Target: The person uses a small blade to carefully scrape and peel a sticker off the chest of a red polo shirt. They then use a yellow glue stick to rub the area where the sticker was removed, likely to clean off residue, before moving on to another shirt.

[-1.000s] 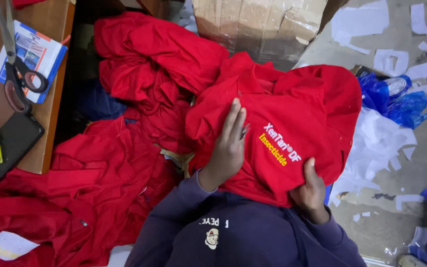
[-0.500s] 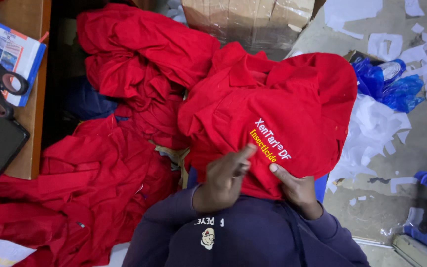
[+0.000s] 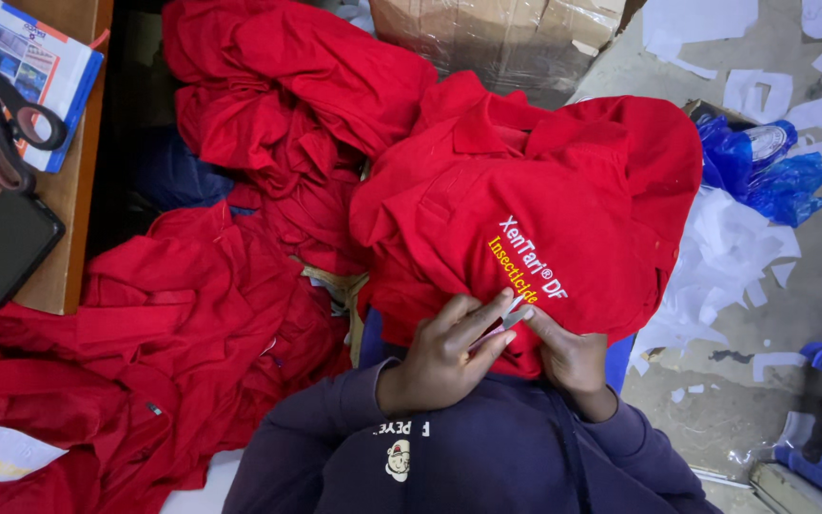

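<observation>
In the middle of the frame, a soft red shirt (image 3: 535, 209) with stitched letters lies bunched on the person's lap. The left hand (image 3: 444, 357) pinches a small shiny metal tool (image 3: 509, 319) at the shirt's lower edge. The right hand (image 3: 568, 352) presses closed fingers on the cloth. Black-handled scissors (image 3: 2, 114) lie upper left.

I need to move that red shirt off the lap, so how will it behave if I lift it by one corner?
The red shirt will likely droop and unfold, since it already lies in soft creases over the lap. It looks light for its size. It may catch on the small metal tool held against its hem by the left hand and right hand.
</observation>
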